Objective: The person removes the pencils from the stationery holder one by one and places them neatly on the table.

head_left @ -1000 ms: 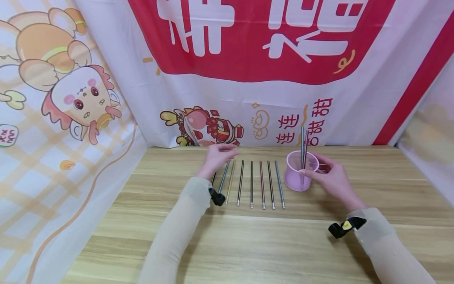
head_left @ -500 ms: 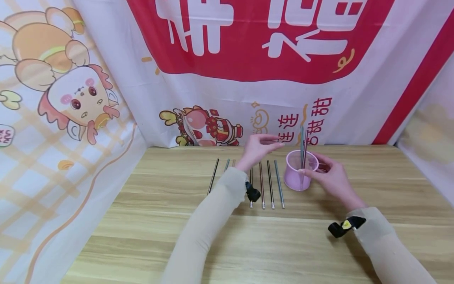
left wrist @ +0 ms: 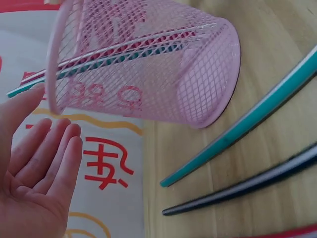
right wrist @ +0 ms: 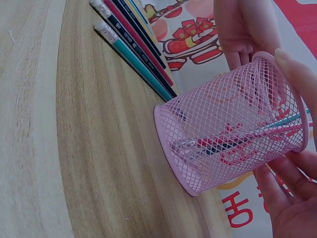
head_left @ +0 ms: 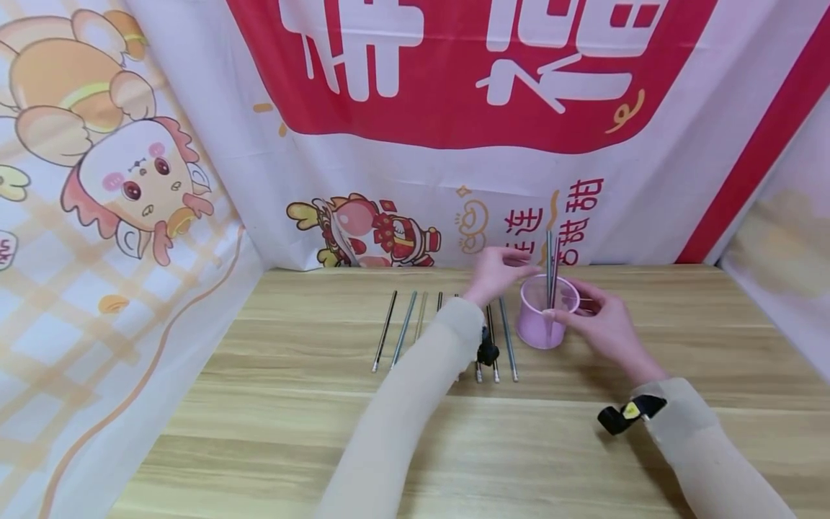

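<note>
A pink mesh pen holder (head_left: 540, 330) stands upright on the wooden table, gripped at its right side by my right hand (head_left: 606, 324), thumb at the rim. Two pencils (head_left: 549, 252), one teal and one dark red, lean inside it with their tips above the rim. My left hand (head_left: 498, 272) is just left of the rim, its fingers (left wrist: 64, 163) loosely extended with nothing in them. To the left of the holder lies a row of several pencils; a teal pencil (head_left: 509, 339) is nearest it. My left forearm hides part of the row.
The wooden table (head_left: 272, 432) meets a printed cloth backdrop (head_left: 454, 194) just behind the pencils. Another printed cloth (head_left: 123, 288) hangs along the left side. Black camera straps sit on both wrists.
My left hand has moved right, from over the left end of the pencil row to beside the pen holder's rim. My right hand keeps its hold on the holder.
</note>
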The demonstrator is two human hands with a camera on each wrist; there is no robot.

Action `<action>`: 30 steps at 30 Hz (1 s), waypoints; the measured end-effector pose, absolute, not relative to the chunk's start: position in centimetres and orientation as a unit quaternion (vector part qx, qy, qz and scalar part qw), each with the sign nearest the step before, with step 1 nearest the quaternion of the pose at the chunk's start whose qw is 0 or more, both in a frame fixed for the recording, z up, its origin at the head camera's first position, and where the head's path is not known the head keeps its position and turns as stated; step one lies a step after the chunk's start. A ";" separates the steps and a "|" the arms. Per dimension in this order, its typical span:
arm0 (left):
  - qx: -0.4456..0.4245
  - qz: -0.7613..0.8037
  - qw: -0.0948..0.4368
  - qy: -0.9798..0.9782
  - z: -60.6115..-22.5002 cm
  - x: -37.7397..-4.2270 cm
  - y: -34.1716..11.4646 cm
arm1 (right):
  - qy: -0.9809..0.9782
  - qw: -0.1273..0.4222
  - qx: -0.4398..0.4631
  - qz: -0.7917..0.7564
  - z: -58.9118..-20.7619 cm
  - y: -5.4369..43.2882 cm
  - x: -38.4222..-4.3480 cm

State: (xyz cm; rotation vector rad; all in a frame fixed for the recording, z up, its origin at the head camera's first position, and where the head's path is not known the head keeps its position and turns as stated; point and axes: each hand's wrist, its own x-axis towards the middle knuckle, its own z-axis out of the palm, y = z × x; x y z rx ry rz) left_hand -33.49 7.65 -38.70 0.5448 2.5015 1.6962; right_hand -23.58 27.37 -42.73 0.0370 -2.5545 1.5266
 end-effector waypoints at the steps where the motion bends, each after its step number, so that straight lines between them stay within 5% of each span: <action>1: 0.177 0.552 0.036 0.814 -38.8 -33.5 7.9 | -0.856 0.083 0.013 0.510 -42.7 27.4 -23.6; 30: 0.182 0.532 0.002 0.827 -40.0 -32.8 10.2 | -0.854 0.088 0.018 0.512 -42.9 27.4 -23.6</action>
